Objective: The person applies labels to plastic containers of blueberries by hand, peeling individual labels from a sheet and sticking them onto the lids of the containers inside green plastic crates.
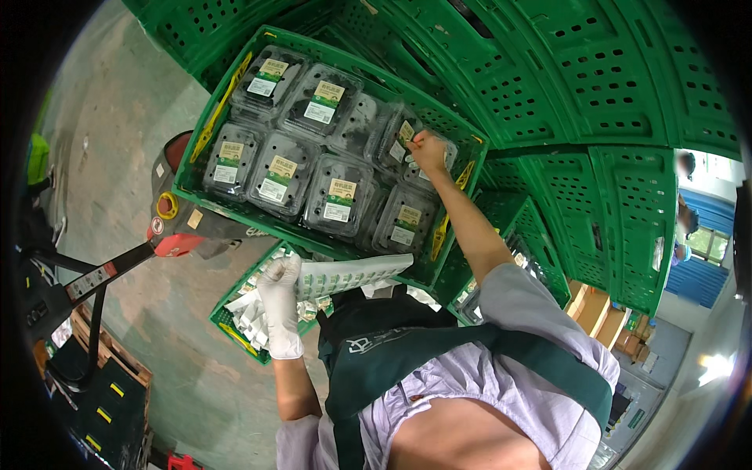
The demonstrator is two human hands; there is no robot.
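My left hand (280, 283), in a white glove, is closed on the end of a long sheet of labels (352, 274), stretched to the right in front of my apron. My bare right hand (429, 151) reaches to the right end of a green crate (313, 236). Its fingers are pinched together against a clear plastic clamshell box (389, 149), beside the box's label (406, 133); whatever they hold is hidden. Several labelled clamshell boxes with dark contents, such as one box (338, 196), fill the crate in rows. Another box (359, 124) shows no label on its lid.
Below the crate, a smaller green crate (254, 354) holds crumpled label sheets (254, 317). Green perforated crates (580, 55) are stacked at the far side and right. A pallet jack (168, 243) stands at left. Cardboard boxes (599, 313) lie at right.
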